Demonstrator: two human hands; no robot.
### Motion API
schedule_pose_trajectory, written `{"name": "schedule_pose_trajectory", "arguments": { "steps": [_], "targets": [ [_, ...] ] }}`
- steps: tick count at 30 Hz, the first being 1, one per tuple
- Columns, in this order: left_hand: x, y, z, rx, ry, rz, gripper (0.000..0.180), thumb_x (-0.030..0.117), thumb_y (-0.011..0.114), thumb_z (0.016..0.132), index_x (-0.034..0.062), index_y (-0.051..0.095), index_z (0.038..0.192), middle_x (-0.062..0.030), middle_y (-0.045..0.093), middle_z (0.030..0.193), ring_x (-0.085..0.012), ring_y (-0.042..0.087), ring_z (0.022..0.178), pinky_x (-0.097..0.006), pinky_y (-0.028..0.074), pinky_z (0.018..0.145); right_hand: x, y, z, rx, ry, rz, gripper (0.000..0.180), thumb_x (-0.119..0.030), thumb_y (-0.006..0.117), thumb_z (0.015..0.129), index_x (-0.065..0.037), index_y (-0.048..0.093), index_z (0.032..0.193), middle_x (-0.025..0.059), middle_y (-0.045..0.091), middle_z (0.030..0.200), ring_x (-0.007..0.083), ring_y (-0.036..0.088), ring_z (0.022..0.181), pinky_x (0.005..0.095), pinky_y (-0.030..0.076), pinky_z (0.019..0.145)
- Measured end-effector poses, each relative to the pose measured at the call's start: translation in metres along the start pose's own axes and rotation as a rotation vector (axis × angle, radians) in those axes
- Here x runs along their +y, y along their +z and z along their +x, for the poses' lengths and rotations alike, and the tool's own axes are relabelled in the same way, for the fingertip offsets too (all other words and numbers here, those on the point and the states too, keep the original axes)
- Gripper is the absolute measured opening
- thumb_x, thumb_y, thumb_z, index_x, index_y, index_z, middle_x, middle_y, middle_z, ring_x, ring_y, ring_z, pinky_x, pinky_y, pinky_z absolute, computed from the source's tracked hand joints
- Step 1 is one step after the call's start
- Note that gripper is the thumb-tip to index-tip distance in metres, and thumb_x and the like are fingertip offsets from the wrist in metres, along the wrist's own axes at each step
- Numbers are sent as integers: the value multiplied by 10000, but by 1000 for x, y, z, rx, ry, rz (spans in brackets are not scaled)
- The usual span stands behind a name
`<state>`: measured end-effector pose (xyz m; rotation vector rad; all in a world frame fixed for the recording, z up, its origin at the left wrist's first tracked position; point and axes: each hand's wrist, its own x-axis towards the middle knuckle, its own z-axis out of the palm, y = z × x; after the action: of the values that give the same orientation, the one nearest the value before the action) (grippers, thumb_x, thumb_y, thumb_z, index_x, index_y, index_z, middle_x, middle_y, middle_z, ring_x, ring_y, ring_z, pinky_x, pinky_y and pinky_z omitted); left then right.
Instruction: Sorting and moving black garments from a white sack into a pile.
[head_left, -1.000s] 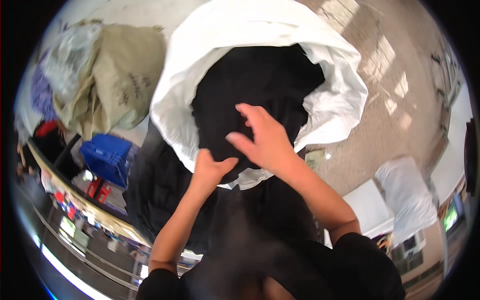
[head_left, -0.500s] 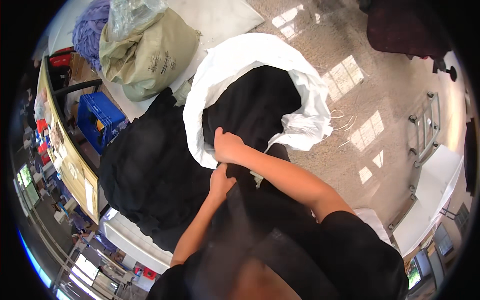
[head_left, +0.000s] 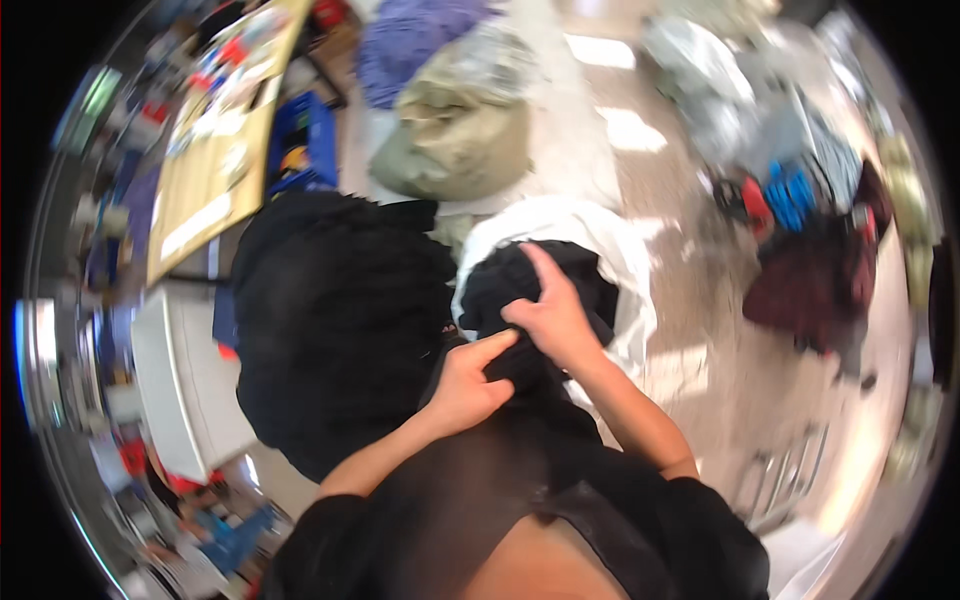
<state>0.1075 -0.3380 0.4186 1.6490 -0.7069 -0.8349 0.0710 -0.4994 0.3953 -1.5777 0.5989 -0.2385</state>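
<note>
A white sack [head_left: 615, 250] stands open on the floor with black cloth [head_left: 505, 285] filling its mouth. My right hand [head_left: 550, 315] lies on top of that black cloth, fingers spread and pressing on it. My left hand [head_left: 468, 380] is just below it, gripping a fold of the same black cloth at the sack's near edge. A large heap of black fabric [head_left: 340, 320] lies to the left of the sack, touching it.
An olive-green bag [head_left: 460, 145] and a purple bundle [head_left: 405, 40] lie beyond the sack. A blue crate [head_left: 300, 140] and a wooden table [head_left: 215, 170] stand at the left, a white box [head_left: 180, 380] lower left. Dark red clothes [head_left: 810, 285] lie on the tiled floor at the right.
The view has swung round, so the sack looks smaller and farther off. Both hands stay on the black cloth at the sack's mouth, now close together.
</note>
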Motion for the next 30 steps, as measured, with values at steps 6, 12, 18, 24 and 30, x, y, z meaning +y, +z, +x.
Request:
{"name": "schedule_pose_trajectory", "arguments": {
  "steps": [6,12,18,24,30],
  "targets": [
    [47,-93,-22,-114,369,-100,707,83,580,742,-84,295,1367,-228,444,1325,-285,451,1231,-339,343,1013,-133,63,35,-422,-10,62,699,56,578,587,24,470,1277,80,573,1086,140,557,938,239,436,849],
    [88,-184,-36,171,1076,173,450,-12,538,770,-30,531,1220,-172,627,942,-294,614,671,-336,476,547,-250,144,39,-657,-180,8,772,-32,593,541,52,449,1294,119,535,1209,177,502,1131,272,340,1003],
    [58,-289,-71,689,907,732,533,234,670,735,248,501,1240,-175,420,1345,-376,386,1254,-545,280,1013,-308,184,55,-759,-100,-175,754,24,506,456,115,514,1204,132,587,1144,184,540,1108,259,334,1000],
    [-13,-372,-62,723,432,372,936,282,792,609,90,325,1397,-223,454,1298,-360,474,1174,-463,344,995,-380,278,102,-1020,-486,-713,699,-104,503,440,84,589,1108,143,615,1109,204,585,1043,273,374,963],
    [-46,-395,-90,1178,403,-114,696,13,726,626,-7,469,1274,-147,602,1151,-214,599,1046,-304,446,912,-394,521,172,-1472,-1429,-760,646,6,453,499,-56,549,1134,42,570,1042,91,539,724,193,409,615]
  ]
}}
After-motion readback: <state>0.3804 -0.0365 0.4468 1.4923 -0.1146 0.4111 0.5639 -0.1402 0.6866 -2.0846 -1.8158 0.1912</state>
